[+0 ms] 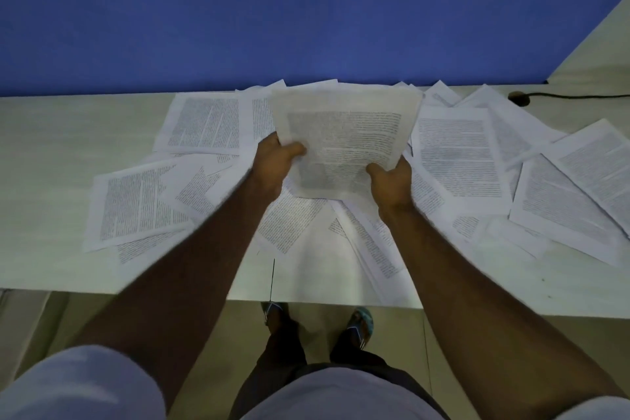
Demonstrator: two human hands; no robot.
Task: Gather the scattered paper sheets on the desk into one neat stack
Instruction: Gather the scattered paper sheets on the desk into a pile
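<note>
Both my hands hold up a printed paper sheet above the middle of the desk. My left hand pinches its lower left edge, thumb on top. My right hand pinches its lower right corner. Whether the held paper is one sheet or a few I cannot tell. Several more printed sheets lie scattered and overlapping on the desk: one at the far left, one behind it, one to the right of my hands, more at the far right, and some under my forearms.
A blue wall runs right behind the desk. A dark cable and round grommet sit at the desk's back right. The desk's front edge is near my legs; my feet stand on the floor below it.
</note>
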